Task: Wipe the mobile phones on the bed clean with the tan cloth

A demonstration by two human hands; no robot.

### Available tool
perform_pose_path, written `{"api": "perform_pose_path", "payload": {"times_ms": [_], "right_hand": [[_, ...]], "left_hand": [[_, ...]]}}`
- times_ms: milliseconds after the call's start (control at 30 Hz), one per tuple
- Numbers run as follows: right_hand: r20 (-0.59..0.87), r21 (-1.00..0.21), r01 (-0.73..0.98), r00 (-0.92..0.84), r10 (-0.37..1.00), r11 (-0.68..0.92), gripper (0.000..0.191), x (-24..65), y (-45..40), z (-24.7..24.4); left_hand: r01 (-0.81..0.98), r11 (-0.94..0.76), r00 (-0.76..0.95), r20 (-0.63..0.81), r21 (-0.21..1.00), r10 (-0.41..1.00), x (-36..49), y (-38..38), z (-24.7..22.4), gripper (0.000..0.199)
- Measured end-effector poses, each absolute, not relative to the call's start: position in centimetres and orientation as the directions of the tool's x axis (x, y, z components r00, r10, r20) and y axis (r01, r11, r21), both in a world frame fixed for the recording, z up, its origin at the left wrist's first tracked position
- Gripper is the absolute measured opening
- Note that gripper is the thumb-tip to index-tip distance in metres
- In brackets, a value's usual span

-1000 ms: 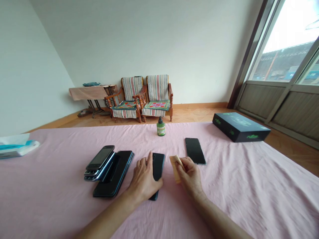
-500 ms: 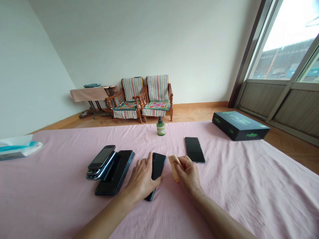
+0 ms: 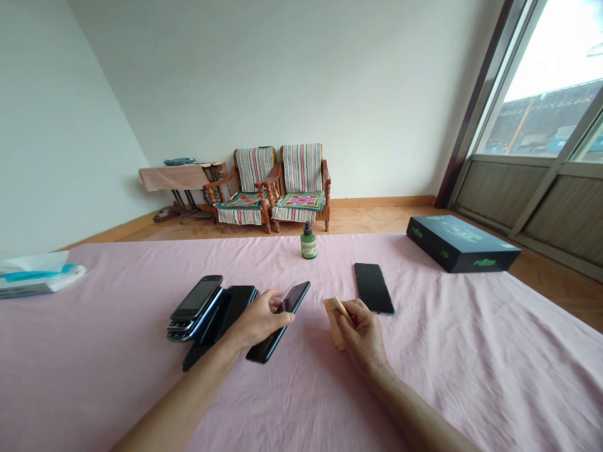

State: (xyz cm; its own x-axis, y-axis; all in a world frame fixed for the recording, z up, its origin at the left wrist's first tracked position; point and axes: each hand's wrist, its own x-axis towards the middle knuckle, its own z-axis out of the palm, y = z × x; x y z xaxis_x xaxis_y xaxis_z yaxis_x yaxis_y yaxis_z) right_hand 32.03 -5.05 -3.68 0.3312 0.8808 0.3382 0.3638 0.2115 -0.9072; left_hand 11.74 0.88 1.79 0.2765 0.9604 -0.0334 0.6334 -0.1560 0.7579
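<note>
My left hand [image 3: 258, 321] grips a black phone [image 3: 296, 296] and holds it tilted above the pink cloth, its far end raised. My right hand [image 3: 362, 333] pinches a small folded tan cloth [image 3: 335, 317] just right of that phone, resting on the table. A stack of dark phones [image 3: 198, 306] lies to the left of my left hand. Another black phone [image 3: 374, 287] lies flat beyond my right hand. A small green bottle [image 3: 308, 242] stands at the table's far middle.
The table is covered by a pink cloth [image 3: 447, 351]. A black box with green print [image 3: 461, 243] sits at the far right. A tissue pack [image 3: 38, 274] lies at the far left edge. Two striped chairs [image 3: 277, 188] and a small side table stand by the far wall.
My left hand has lifted the black phone off the cloth and tilted it up, shifting slightly left. The right hand with the tan cloth has stayed nearly in place.
</note>
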Motion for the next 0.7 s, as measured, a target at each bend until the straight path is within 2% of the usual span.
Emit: {"api": "perform_pose_path", "payload": {"times_ms": [233,500,600,700], "right_hand": [[0.339,-0.905,0.363,0.302,0.891,0.222,0.028,31.9,-5.2,-3.5],[0.417,-0.869,0.341,0.113,0.902,0.359,0.029,30.3,-6.4,-2.4],[0.345,-0.913,0.288,0.168,0.923,0.289,0.029,30.2,-6.3,-2.4],[0.22,-0.972,0.141,0.243,0.945,0.19,0.026,30.5,-5.9,-2.5]], "left_hand": [[0.529,-0.099,0.245,-0.039,0.843,0.969,11.4,0.4,1.4,0.074],[0.471,-0.132,0.284,-0.008,0.872,0.959,12.6,-1.2,1.8,0.072],[0.475,-0.171,0.303,0.022,0.863,0.953,13.5,-2.2,1.7,0.071],[0.468,-0.205,0.313,0.056,0.86,0.948,14.1,-2.9,1.3,0.068]]}}
